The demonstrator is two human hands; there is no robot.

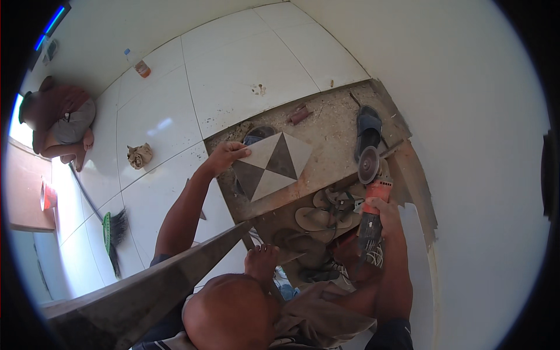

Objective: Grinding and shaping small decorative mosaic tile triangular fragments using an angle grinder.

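- White floor tiles (233, 64) cover the far and left parts of the room, beside a rough, dusty strip (326, 140) with no tiles on it.
- One patterned tile (265, 169) is up over that strip, in the middle of the scene. It has dark and pale triangles.
- The left hand (228, 157) is closed on the tile's far left edge. Its thumb is on top, and I can't see all the fingers.
- The right hand (383, 214) is wrapped around the body of a red and dark grinder (379, 189), right of the tile. Its round disc (368, 165) points to the far side, apart from the tile. I can't tell if it spins.
- The tile looks hard, stiff and thin. It may feel a bit heavy, dust could make it slippery, and its corners could chip. An edge well away from the disc seems a good place to hold.
- The grinder looks heavier, so a full grip on its body, behind the disc, seems best.
- A dark sandal (368, 131) is just past the disc. A broom (114, 233) and another person (67, 114) are far to the left.
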